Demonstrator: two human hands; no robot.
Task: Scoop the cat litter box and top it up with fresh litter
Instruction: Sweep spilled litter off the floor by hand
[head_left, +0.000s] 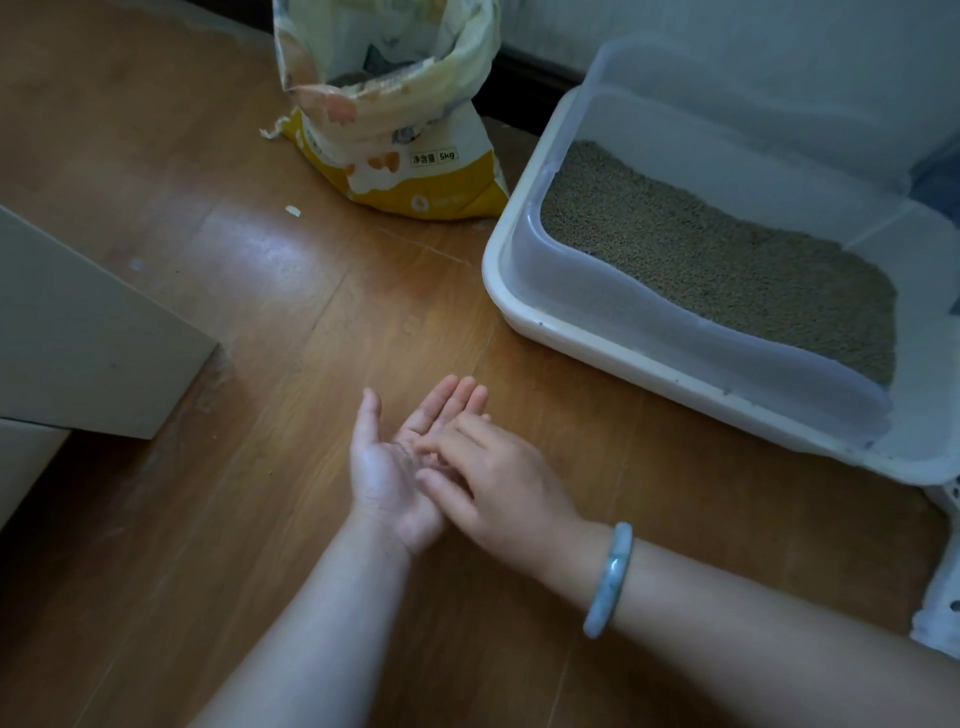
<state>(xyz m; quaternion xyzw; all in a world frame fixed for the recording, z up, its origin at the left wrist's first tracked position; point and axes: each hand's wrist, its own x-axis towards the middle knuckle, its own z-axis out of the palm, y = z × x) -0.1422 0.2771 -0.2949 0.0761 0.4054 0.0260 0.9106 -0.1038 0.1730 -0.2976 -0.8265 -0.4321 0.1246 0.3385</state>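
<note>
I see a wood floor (270, 291) under the litter box (519, 312), smooth with a soft shine. The litter box is smooth white plastic, and its top wall is cloudy see-through plastic. The litter (727, 260) inside looks grainy, rough and dull. Left of the litter box, the bag (395, 140) is crinkly and a bit shiny.
</note>
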